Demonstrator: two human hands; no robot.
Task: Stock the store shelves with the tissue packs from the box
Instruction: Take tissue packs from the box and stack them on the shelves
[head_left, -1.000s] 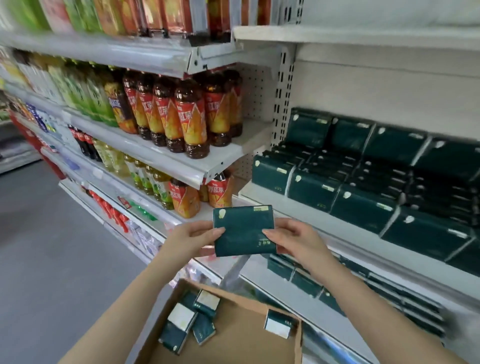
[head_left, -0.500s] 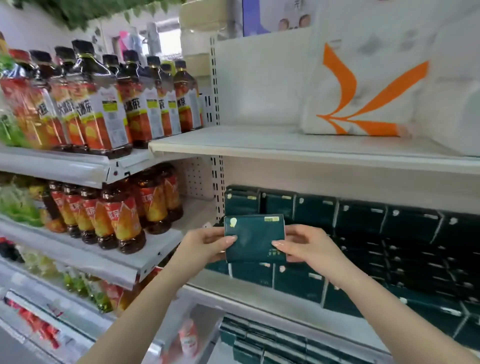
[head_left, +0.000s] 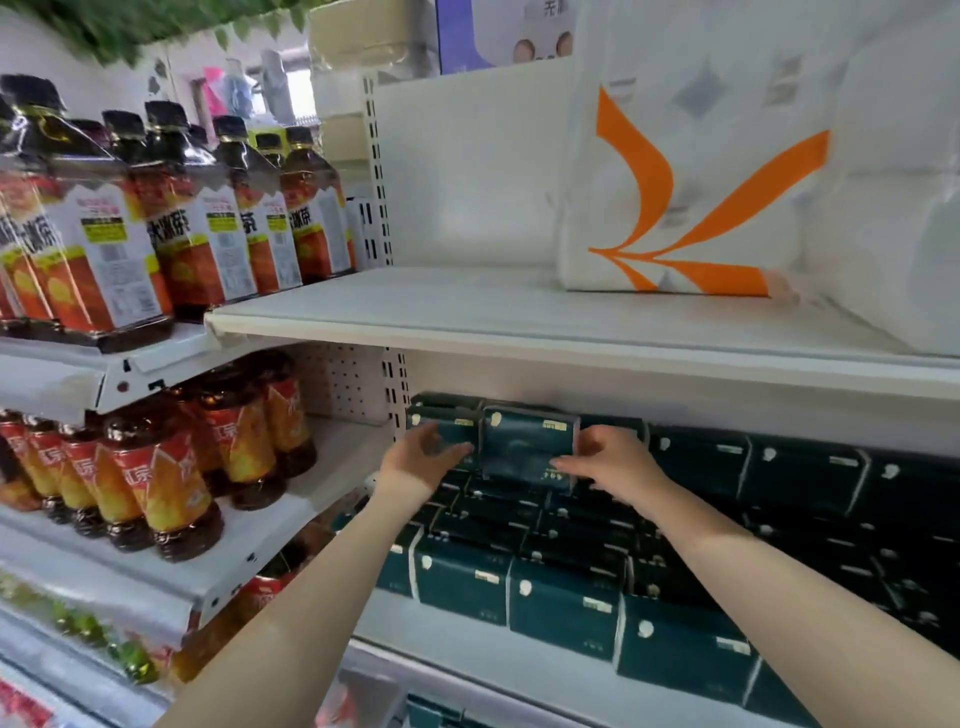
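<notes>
Placement of a tissue pack (head_left: 527, 447) on the stocked row. The dark green pack is held upright at the far left of the shelf (head_left: 519, 670), above the stocked packs (head_left: 566, 603) and close under the shelf board above (head_left: 519, 332). It appears light and soft, a film-wrapped block that would dent under a hard squeeze and whose glossy wrap may slip. The short ends are judged the best place to take hold. The right hand (head_left: 610, 465) pinches the pack's right end, fingers across its lower front. The left hand (head_left: 421, 460) is loosely spread, fingers slightly curved, just beside the left end. Motion blur hides whether it touches.
</notes>
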